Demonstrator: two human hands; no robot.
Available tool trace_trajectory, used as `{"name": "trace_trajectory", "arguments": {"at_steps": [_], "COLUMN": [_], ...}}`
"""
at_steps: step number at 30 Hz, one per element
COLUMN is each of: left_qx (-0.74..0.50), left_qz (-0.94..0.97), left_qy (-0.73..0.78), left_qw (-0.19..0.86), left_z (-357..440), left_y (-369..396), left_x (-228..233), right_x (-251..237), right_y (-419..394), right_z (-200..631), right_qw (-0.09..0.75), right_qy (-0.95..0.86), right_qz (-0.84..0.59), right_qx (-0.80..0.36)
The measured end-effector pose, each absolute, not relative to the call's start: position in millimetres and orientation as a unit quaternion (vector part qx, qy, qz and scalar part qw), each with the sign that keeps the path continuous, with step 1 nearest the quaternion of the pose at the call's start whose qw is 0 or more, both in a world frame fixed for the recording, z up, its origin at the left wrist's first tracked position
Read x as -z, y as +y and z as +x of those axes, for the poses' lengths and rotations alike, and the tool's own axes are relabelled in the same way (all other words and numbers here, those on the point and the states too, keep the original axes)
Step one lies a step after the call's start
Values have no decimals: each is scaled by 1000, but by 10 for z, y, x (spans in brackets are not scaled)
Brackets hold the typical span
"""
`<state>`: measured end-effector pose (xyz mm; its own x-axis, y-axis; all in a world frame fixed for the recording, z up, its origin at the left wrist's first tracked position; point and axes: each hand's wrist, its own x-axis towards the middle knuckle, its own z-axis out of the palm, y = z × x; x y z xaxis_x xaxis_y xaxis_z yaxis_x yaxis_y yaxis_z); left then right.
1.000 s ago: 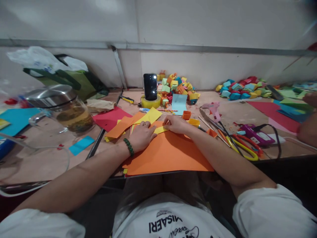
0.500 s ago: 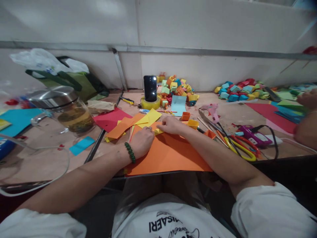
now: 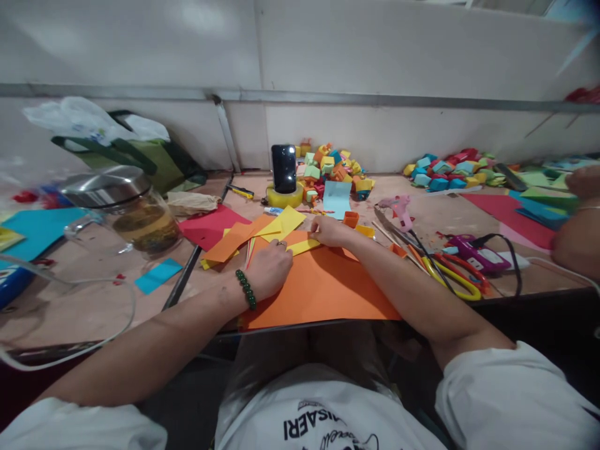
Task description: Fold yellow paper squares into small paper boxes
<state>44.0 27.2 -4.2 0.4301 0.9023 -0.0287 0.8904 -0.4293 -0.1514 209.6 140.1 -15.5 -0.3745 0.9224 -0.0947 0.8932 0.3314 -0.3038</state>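
Observation:
A narrow yellow paper strip (image 3: pixel 304 246) lies between my two hands over a large orange paper sheet (image 3: pixel 323 287). My left hand (image 3: pixel 270 267), with a green bead bracelet at the wrist, is closed on the strip's left end. At the other end, the fingers of my right hand (image 3: pixel 330 231) pinch the strip. Just beyond my left hand are a yellow paper piece (image 3: pixel 287 220) and an orange paper strip (image 3: pixel 234 242), overlapping. Small folded orange and yellow paper pieces (image 3: pixel 364 231) lie beside my right hand.
A phone (image 3: pixel 284 169) stands in a yellow tape roll before a heap of paper cubes (image 3: pixel 328 165). A glass jug (image 3: pixel 140 219) is at left. A pink glue gun (image 3: pixel 398 212), yellow-handled scissors (image 3: pixel 457 284) and a purple power strip (image 3: pixel 487 256) lie right. Another person's arm (image 3: pixel 579 237) reaches in.
My right hand has slid to the right along the yellow strip, so more of it shows between my hands. My left hand stays nearly in place.

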Motion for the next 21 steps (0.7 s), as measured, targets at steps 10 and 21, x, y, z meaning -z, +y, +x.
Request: {"name": "trace_trajectory", "arguments": {"at_steps": [10,21], "left_qx": [-83,-81], "left_qz": [-832,-843], "left_qy": [-547,-532], "left_qw": [38,-3], "left_z": [495,413], "left_y": [261,268], "left_x": [-54,-139], "right_x": [144,50], "right_y": [1240,1195], "right_z": [1944,2076], "right_qw": [73,86], "right_qy": [-823,-781], "right_qz": [-551,-597], "right_qx": [-123,-162]}}
